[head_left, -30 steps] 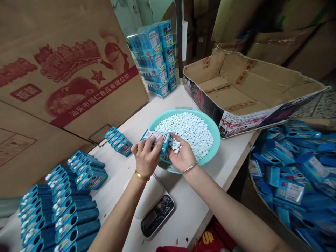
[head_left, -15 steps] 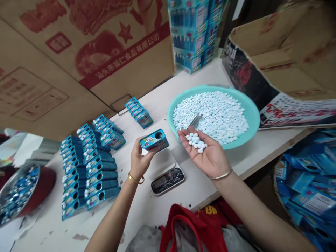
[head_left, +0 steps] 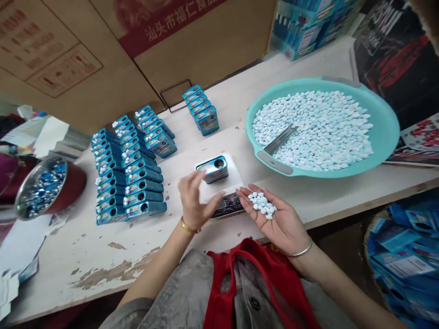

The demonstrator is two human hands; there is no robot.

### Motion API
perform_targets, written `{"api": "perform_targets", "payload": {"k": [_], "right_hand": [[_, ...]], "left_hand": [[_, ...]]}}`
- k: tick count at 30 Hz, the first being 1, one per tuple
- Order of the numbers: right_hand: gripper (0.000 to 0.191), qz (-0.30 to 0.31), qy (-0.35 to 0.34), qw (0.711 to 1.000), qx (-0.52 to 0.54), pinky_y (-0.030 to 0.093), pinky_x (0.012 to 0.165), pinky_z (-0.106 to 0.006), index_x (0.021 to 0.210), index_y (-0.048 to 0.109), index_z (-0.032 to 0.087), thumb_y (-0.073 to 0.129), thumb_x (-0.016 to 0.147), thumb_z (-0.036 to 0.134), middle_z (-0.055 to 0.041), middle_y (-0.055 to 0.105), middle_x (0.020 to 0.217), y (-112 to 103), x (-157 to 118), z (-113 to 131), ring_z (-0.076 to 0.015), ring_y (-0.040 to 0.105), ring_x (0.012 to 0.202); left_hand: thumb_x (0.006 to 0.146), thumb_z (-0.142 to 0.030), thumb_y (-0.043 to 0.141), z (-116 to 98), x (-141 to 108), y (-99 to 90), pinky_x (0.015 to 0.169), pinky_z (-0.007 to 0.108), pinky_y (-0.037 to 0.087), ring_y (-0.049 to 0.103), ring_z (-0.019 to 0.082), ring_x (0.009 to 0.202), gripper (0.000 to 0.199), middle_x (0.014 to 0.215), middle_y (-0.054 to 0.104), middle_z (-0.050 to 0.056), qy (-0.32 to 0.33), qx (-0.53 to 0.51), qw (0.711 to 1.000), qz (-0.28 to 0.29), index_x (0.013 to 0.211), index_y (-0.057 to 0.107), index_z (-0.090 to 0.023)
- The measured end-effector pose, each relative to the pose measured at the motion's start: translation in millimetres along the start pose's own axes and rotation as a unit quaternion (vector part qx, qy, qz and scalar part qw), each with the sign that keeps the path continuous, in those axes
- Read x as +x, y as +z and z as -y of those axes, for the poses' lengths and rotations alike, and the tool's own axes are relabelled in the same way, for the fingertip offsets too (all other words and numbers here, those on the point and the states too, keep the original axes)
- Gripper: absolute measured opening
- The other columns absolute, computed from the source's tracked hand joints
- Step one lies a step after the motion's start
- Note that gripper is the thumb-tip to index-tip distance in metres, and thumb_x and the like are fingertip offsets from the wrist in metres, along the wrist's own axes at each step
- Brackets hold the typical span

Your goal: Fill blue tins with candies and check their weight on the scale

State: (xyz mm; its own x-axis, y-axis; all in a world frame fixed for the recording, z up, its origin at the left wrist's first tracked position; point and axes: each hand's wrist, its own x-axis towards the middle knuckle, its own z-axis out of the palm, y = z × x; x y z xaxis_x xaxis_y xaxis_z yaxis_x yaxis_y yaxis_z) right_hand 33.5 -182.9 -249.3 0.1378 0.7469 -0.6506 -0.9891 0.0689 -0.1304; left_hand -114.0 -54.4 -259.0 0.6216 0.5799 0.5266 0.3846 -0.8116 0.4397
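Observation:
A blue candy tin (head_left: 216, 175) with a round hole in its top stands upright on the white plate of a small digital scale (head_left: 236, 170). Just in front of the tin, my left hand (head_left: 196, 201) has its fingers apart and holds nothing; it is slightly blurred. My right hand (head_left: 279, 224) is palm up and cupped, carrying a small heap of pale blue-white candies (head_left: 262, 205). The scale's black display panel (head_left: 228, 204) lies partly hidden between my hands. Right of the scale, a turquoise basin (head_left: 387, 123) holds many such candies and a metal tongs-like tool (head_left: 279, 139).
Rows of blue tins (head_left: 142, 187) stand at the left, and a short row (head_left: 206, 116) near the cardboard carton (head_left: 206, 50). A metal bowl (head_left: 70, 183) of small blue pieces sits far left. Below the table's right edge is a container of blue tins (head_left: 408, 256).
My left hand has set the tin on the scale and let go of it. My right hand still holds the candies. The view has shifted, bringing the basin closer.

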Motion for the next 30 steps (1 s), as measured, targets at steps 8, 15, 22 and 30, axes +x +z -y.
{"api": "perform_targets", "payload": {"k": [8,15,22,30], "right_hand": [[0.027,-0.101,0.076,0.992,-0.012,0.057,0.08,-0.024,0.097,0.066,0.014,0.041,0.091,0.017,-0.0043,0.074,0.092,-26,-12,-11,-0.0128,0.069,0.089],[0.025,-0.099,0.083,0.992,-0.004,0.053,0.09,-0.033,0.097,0.066,0.017,0.044,0.087,0.017,-0.0029,0.073,0.093,-43,-16,-10,-0.0159,0.068,0.094],[0.028,-0.115,0.082,0.99,-0.005,0.054,0.089,-0.033,0.095,0.067,0.016,0.04,0.089,0.019,-0.0031,0.073,0.088,-31,-11,-13,-0.0156,0.068,0.09],[0.03,-0.043,0.034,0.998,0.006,0.058,0.073,-0.024,0.091,0.067,0.011,0.037,0.091,0.014,-0.0071,0.074,0.082,10,4,-6,-0.0129,0.07,0.077]], "left_hand": [[0.093,-0.023,0.04,-76,-31,30.4,0.08,0.031,0.049,0.054,0.019,0.096,0.023,0.11,0.056,0.011,0.083,-0.016,0.955,0.284,0.11,0.053,-0.014],[0.092,-0.024,0.041,-80,-37,38.4,0.066,0.025,0.048,0.053,0.017,0.089,0.018,0.106,0.053,0.008,0.082,0.0,0.943,0.324,0.1,0.054,-0.016],[0.089,-0.02,0.042,-73,-34,34.1,0.066,0.025,0.046,0.053,0.016,0.085,0.015,0.104,0.054,0.007,0.055,-0.007,0.95,0.309,0.097,0.054,-0.017],[0.077,-0.01,0.052,-49,27,-0.2,0.063,0.02,0.044,0.05,0.01,0.07,0.008,0.076,0.053,0.001,-0.027,-0.185,0.962,0.199,0.082,0.054,-0.016]]}}
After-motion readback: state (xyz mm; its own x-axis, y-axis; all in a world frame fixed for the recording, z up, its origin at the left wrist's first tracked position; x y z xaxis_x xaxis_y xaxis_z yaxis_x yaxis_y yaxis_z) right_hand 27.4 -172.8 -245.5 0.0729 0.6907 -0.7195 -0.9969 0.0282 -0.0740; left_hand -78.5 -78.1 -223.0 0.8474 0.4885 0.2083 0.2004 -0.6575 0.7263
